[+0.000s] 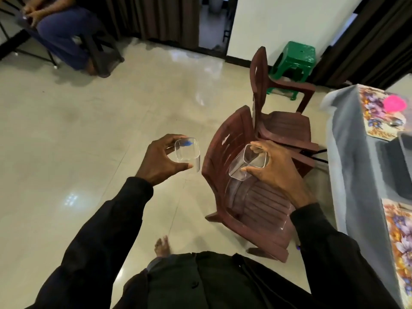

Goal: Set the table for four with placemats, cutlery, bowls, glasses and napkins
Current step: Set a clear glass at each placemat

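Pale floor tiles (pixel 89 121) lie beneath both hands, well short of the desk (pixel 347 152) at right. The left hand (pixel 159 160) pinches one clear glass (pixel 187 153) at its rim. The right hand (pixel 277 172) grips a second glass (pixel 249 163), which is tilted. Best to level it, skirt the chairs (pixel 252 197), and set each glass at a placemat (pixel 374 114) corner.

On the right, a worktop (pixel 354 139) draped in grey-blue cloth, bearing two floral mats: the far placemat (pixel 372 114) with a pink round thing (pixel 394 103) and a small metal piece (pixel 396 123) on it, the near placemat (pixel 399 237) cut off by the frame edge. Between the mats, on the cloth, a dark tray (pixel 391 168). Below, a glossy pale tiled floor (pixel 89 130) carrying a near maroon chair (pixel 256 201) and a far maroon chair (pixel 285 128) close together beside the worktop, and a green stool (pixel 294 59) by the wall.
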Demonstrator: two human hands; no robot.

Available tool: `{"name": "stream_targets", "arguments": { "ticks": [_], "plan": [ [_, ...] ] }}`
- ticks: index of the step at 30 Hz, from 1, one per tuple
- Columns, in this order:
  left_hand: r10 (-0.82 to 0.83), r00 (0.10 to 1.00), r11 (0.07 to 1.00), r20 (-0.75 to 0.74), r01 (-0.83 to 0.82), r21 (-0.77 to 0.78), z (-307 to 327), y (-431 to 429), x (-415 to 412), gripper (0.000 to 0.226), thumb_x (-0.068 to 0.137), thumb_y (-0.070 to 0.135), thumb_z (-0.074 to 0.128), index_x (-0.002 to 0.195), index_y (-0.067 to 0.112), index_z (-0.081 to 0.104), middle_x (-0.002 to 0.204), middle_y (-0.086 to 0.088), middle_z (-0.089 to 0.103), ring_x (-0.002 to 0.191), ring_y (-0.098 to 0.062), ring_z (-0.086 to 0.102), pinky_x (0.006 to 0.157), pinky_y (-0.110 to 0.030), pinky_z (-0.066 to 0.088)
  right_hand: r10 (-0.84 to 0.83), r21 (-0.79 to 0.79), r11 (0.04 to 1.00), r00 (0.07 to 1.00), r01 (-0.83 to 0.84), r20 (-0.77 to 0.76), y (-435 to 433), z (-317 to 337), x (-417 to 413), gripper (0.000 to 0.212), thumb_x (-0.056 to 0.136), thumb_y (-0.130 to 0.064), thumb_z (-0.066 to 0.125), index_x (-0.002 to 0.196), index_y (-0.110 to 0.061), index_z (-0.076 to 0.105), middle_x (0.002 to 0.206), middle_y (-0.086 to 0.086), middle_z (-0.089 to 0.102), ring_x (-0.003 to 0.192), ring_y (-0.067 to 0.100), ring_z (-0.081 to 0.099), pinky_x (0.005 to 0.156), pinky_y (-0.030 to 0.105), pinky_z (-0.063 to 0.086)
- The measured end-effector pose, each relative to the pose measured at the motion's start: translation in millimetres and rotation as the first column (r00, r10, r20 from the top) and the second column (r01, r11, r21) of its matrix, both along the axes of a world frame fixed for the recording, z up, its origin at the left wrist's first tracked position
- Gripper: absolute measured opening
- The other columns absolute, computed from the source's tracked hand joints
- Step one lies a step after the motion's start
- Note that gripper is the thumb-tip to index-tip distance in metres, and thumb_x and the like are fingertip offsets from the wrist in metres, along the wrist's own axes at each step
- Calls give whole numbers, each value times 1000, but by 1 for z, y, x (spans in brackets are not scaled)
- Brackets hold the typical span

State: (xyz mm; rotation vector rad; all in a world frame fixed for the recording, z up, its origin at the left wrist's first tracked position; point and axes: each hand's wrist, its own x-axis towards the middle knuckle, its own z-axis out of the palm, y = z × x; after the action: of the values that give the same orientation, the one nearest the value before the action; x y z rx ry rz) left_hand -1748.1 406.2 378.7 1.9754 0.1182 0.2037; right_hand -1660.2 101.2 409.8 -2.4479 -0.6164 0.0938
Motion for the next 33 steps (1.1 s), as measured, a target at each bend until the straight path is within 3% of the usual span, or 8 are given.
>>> {"name": "stream_targets", "arguments": {
  "ticks": [10, 14, 27, 33],
  "plan": [
    [-190, 982, 982, 17, 190, -4, 5, 122, 99, 69, 62, 10, 96, 124, 16, 67, 121, 6, 70, 114, -12, 65, 103, -23, 50, -185, -1, 983, 982, 185, 27, 126, 9, 41, 81, 65, -35, 94, 134, -8, 62, 123, 7, 68, 108, 12, 62, 96, 26, 50],
    [-238, 971, 971, 11, 238, -8, 0, 149, 152, 69, 61, 6, 95, 123, 17, 68, 119, 8, 70, 112, -8, 65, 101, -23, 51, -224, 5, 975, 974, 224, 39, 155, 4, 75, 79, 66, -31, 95, 134, -7, 62, 124, 9, 67, 110, 18, 63, 98, 31, 53],
    [-413, 911, 911, -15, 413, -9, -1, 195, 370, 65, 61, 1, 93, 120, 16, 69, 118, 7, 71, 113, -10, 65, 100, -20, 50, -363, 2, 932, 931, 363, 47, 206, -8, 242, 74, 69, -34, 92, 133, -12, 62, 128, 5, 65, 114, 17, 61, 100, 37, 53],
    [-456, 890, 890, -6, 456, -7, 0, 205, 466, 67, 60, 4, 95, 120, 18, 69, 118, 7, 71, 114, -11, 65, 100, -19, 50, -408, -3, 913, 912, 408, 33, 223, -8, 324, 71, 70, -34, 92, 131, -18, 61, 125, 0, 66, 108, 10, 59, 97, 30, 52]
  ]
}}
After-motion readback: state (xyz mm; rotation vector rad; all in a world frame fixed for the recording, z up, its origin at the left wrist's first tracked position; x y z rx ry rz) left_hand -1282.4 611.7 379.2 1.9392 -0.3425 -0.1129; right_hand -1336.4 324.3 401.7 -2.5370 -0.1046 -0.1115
